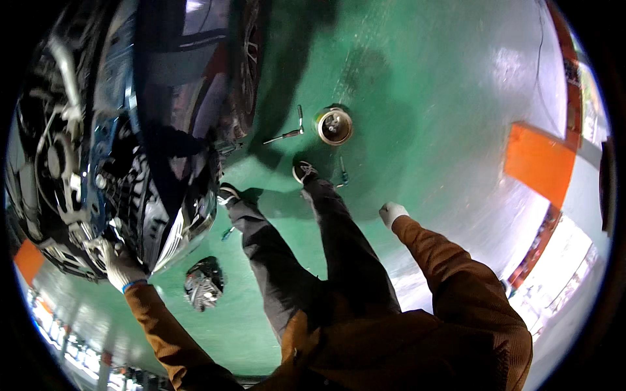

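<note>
My left hand (124, 267), in a white glove with a blue cuff, grips the front part of the open engine bay (72, 163) of a dark blue car (169, 85) at the left. The exact part under its fingers is unclear. My right hand (394, 214), also white-gloved, hangs over the green floor (424, 117) with curled fingers; whatever it holds, if anything, is hidden. Beside my feet lie a ratchet wrench (283, 135), a metal can (332, 127) with small parts inside and a teal-handled tool (343, 173). A dark, glossy part (205, 282) lies below the car's corner.
The car's body and wheel (248, 65) fill the left side. An orange panel (538, 163) and a low brick-red edging (535, 247) run along the right. Another small tool (227, 232) lies near my left leg.
</note>
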Available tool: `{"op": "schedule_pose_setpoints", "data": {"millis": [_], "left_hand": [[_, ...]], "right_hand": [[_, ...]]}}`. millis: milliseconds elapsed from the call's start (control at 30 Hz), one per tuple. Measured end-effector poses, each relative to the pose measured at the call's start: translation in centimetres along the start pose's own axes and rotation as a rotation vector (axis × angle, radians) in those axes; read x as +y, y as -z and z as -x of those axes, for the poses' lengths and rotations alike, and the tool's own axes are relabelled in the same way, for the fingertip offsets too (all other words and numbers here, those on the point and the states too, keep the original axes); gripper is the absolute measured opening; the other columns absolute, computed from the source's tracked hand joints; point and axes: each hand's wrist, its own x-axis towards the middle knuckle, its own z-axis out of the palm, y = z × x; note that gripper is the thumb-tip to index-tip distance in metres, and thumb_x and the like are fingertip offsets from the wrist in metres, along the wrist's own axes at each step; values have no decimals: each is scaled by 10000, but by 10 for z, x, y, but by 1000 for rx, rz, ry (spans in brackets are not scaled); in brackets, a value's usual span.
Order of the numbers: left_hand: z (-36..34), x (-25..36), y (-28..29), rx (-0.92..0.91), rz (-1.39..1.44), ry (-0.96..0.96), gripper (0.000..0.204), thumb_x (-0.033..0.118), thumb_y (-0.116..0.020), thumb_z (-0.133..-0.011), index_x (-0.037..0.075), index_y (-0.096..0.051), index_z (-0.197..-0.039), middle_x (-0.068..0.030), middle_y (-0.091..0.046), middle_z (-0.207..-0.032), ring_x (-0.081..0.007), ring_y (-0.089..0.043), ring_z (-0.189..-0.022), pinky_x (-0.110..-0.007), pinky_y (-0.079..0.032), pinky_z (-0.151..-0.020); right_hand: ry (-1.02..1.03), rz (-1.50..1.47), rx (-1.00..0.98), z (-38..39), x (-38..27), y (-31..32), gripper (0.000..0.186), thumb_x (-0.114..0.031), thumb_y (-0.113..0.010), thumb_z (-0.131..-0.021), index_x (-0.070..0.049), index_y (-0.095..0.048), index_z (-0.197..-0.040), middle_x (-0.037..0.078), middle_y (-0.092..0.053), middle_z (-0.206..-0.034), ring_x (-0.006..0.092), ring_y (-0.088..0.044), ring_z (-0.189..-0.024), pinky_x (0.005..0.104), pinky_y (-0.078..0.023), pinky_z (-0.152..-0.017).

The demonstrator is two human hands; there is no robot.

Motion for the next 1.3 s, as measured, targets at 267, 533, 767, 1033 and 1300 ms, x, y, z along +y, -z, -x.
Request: {"op": "schedule_pose_setpoints", "data": {"millis": [267,533,767,1033,1300], "left_hand": [[71,14,-39,223,-341,-101,363,479,-670,-989,127,-733,-923,-38,-693,-805,-173,-613,-725,-344,-484,-625],[-11,-7,23,-142,-122,-231,324,353,-604,-1056,56,-689,-1152,-92,-730,-1013,-215,-692,-919,-375,-584,-856],[-80,-34,200,49,-550,-743,513,479,-638,-1034,22,-650,-1266,-90,-680,-1093,-233,-643,-997,-414,-564,-952],[65,11,-24,8,71,-269,182,149,-591,-1080,28,-652,-1202,-84,-744,-1082,-175,-718,-933,-278,-597,-810],[60,11,-26,-3,112,-257,133,129,-587,-1078,26,-632,-1148,-73,-699,-998,-147,-665,-821,-225,-562,-708]], "right_hand": [[203,73,-42,-168,-167,-44,346,-338,-646,-992,-75,-768,-1181,181,-751,-1219,334,-724,-1129,465,-579,-939],[396,183,349,-430,-269,-106,697,-237,-606,-983,-287,-359,-1632,199,-505,-1563,429,-647,-1241,529,-521,-1064],[134,-285,246,-452,-303,-118,456,-429,-493,-1065,-68,-710,-1239,270,-716,-1187,430,-675,-1164,499,-536,-979],[579,-183,291,-338,-263,-146,267,-144,-722,-860,-16,-751,-1092,255,-742,-1090,435,-716,-1039,519,-572,-871],[605,309,143,-289,-303,-120,597,-310,-762,-876,-185,-631,-1445,154,-538,-1554,378,-521,-1405,438,-470,-1161]]}}
